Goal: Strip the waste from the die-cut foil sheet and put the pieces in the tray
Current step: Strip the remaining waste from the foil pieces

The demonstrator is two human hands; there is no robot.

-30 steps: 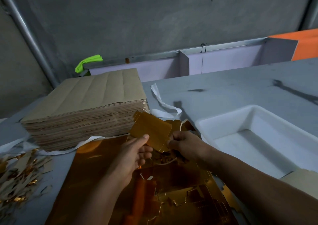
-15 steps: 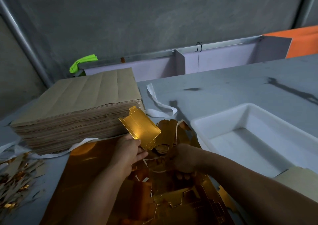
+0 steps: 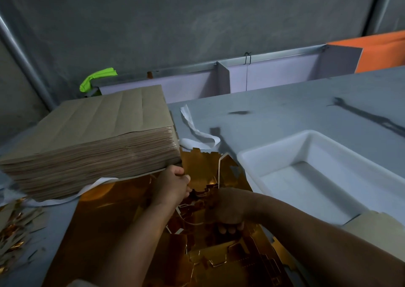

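Observation:
A gold die-cut foil sheet (image 3: 105,216) lies on the grey table in front of me, torn and crumpled in its middle. My left hand (image 3: 173,183) is curled into a fist at the near corner of the brown stack. It grips the edge of a gold foil piece (image 3: 199,164) that stands up just behind it. My right hand (image 3: 228,210) is curled down over the crumpled foil, and its fingertips show underneath. The white tray (image 3: 252,159) stands to the right of both hands; the part of it that shows holds nothing.
A thick stack of brown sheets (image 3: 87,142) stands at the left, touching the foil's far edge. White paper strips (image 3: 197,133) lie behind the foil. Foil scraps (image 3: 13,232) are piled at the far left. A brown card (image 3: 381,232) lies at the near right.
My left hand has lowered the gold piece from in front of the stack down to the stack's corner. My right hand has stayed curled on the crumpled foil. The view has shifted closer.

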